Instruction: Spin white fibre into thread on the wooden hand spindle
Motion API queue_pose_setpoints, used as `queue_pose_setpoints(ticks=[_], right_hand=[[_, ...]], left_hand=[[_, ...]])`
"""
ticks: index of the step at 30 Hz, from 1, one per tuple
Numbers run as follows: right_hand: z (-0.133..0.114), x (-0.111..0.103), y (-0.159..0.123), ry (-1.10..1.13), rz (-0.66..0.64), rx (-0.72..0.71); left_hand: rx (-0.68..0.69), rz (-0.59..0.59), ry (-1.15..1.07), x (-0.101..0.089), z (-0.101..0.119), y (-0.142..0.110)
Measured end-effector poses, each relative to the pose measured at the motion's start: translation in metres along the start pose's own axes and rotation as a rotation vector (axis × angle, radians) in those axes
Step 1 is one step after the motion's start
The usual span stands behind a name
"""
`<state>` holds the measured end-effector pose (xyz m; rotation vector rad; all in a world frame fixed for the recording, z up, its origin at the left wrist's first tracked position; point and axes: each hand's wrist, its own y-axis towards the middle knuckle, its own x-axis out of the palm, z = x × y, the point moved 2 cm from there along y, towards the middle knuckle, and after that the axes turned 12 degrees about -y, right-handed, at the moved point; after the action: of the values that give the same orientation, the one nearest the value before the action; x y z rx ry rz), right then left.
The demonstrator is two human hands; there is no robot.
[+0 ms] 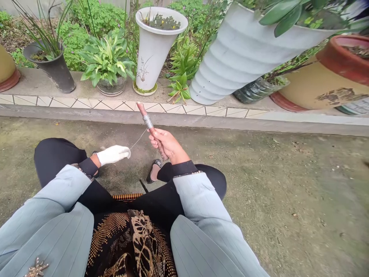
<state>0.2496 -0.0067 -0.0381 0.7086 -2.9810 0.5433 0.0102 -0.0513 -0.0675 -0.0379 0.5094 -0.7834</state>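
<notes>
My right hand (165, 143), bare, is wrapped round the lower part of a reddish-brown wooden stick (141, 107), which tilts up and to the left. Silvery wire (148, 121) is wound in close turns round the upper middle of the stick. From there a thin strand runs down and left to my left hand (113, 154). That hand wears a white glove and its fingers are closed on the strand. A pale rounded edge shows at its fingertips; I cannot tell what it is.
Ahead runs a low ledge (115, 114) with a tiled edge. On it stand a dark pot (57, 71), a leafy potted plant (109, 63), a white flared pot (155, 50), a large ribbed white planter (230, 50) and a yellow-brown pot (314, 82). Concrete ground (288, 192) lies around my legs.
</notes>
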Motion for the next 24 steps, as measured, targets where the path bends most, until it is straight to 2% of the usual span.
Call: queue_pose_setpoints(ticks=[3,5,6,8,10,12,14,16,17,18,19,20,22,24], right_hand=[[0.018,-0.004,0.009,-0.239,0.120,0.101],[0.029,-0.002,0.016,-0.592,0.135,0.199],[0.033,0.001,0.019,-0.821,0.095,0.241],[0.039,0.011,0.023,-1.242,-0.066,0.296],[0.042,0.022,0.023,-1.468,-0.244,0.328],[0.045,0.032,0.019,-1.467,-0.415,0.355],[0.045,0.040,0.012,-1.343,-0.610,0.350],[0.042,0.046,0.002,-1.128,-0.828,0.316],[0.038,0.047,-0.003,-0.991,-0.907,0.283],[0.033,0.047,-0.008,-0.849,-0.933,0.241],[0.026,0.045,-0.011,-0.705,-0.899,0.189],[0.018,0.041,-0.014,-0.568,-0.798,0.129],[0.003,0.028,-0.015,-0.340,-0.449,0.032],[-0.005,0.012,-0.016,-0.203,-0.118,-0.004]], left_hand=[[0.032,-0.015,0.103,0.008,-0.007,-0.006],[0.072,-0.014,0.257,0.011,-0.007,-0.008],[0.093,-0.005,0.362,0.012,-0.006,-0.009],[0.127,0.031,0.569,0.010,-0.002,-0.009],[0.148,0.063,0.708,0.005,0.003,-0.008],[0.155,0.093,0.778,-0.003,0.004,-0.007],[0.153,0.118,0.793,-0.009,0.001,-0.005],[0.141,0.138,0.740,-0.014,-0.004,-0.002],[0.125,0.142,0.687,-0.015,-0.007,-0.001],[0.101,0.134,0.622,-0.015,-0.010,0.001],[0.074,0.123,0.550,-0.016,-0.013,0.002],[0.047,0.113,0.478,-0.016,-0.014,0.003],[0.018,0.104,0.353,-0.015,-0.012,0.005],[0.016,0.106,0.275,-0.014,-0.006,0.006]])
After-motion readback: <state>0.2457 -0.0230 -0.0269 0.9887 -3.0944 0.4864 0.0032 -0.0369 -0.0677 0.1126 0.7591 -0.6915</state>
